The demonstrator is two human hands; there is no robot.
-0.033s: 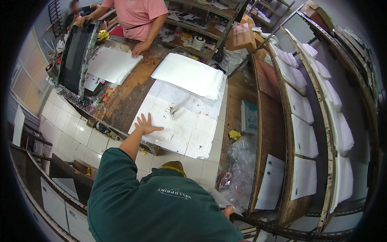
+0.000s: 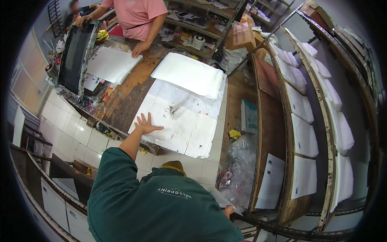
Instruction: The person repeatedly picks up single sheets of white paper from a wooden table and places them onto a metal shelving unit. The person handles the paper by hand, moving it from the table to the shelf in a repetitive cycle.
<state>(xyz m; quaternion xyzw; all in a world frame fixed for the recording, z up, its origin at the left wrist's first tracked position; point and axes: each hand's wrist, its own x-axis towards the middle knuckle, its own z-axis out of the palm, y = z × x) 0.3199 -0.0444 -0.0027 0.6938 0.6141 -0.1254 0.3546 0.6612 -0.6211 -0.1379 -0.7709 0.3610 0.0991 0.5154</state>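
My left hand (image 2: 148, 125) lies flat with fingers spread on a smudged white sheet (image 2: 177, 125) at the near edge of the table. Beyond it rests a stack of clean white paper (image 2: 189, 74). Low beside my body, my right hand (image 2: 228, 210) grips the edge of a white paper sheet (image 2: 220, 199), partly hidden by my green shirt. Across the table, a co-worker in pink steadies a raised screen-printing frame (image 2: 76, 60) with one hand (image 2: 82, 20). Their other hand (image 2: 141, 48) presses on another stack of white sheets (image 2: 113, 64).
On my right stands a rack (image 2: 288, 133) whose tilted shelves hold several white sheets. Crumpled clear plastic (image 2: 243, 155) lies between table and rack. Cardboard boxes (image 2: 240, 36) are piled at the back. More shelving (image 2: 48, 169) with boards sits on my left, over a tiled floor (image 2: 80, 131).
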